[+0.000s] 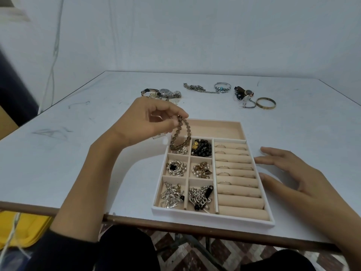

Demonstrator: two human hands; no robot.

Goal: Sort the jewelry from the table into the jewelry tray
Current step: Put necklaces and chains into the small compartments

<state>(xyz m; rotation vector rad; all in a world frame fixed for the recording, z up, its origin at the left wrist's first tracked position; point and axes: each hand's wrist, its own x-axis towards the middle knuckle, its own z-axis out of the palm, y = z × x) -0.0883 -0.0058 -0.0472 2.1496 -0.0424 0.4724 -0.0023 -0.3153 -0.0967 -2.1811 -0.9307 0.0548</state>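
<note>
At the near edge of the white table, a jewelry tray sits squarely before the person. Its left half is six small cells: far-left holds a pale sparkly piece, far-right black beads with a gold charm; middle-left a silver brooch with a black centre, middle-right a gold-and-pearl tangle; near-left silver chain bits, near-right a heavy silver chain with a black tag. Right half — padded rolls with several thin rings tucked between them. The long far cell is bare.

The left hand pinches a brown beaded bracelet between thumb and fingertips; it hangs over the far-left cell, its low loop at or in it — contact hard to judge. The right hand lies loose, fingers apart, on the table just right of the tray, holding nothing.

Far side: watches, partly behind the left hand; a chain; a blue-stone bangle; a dark jumble, unclear; a gold bangle. Both sleeves are cut off below. Wide bare tabletop left and right of the tray.
</note>
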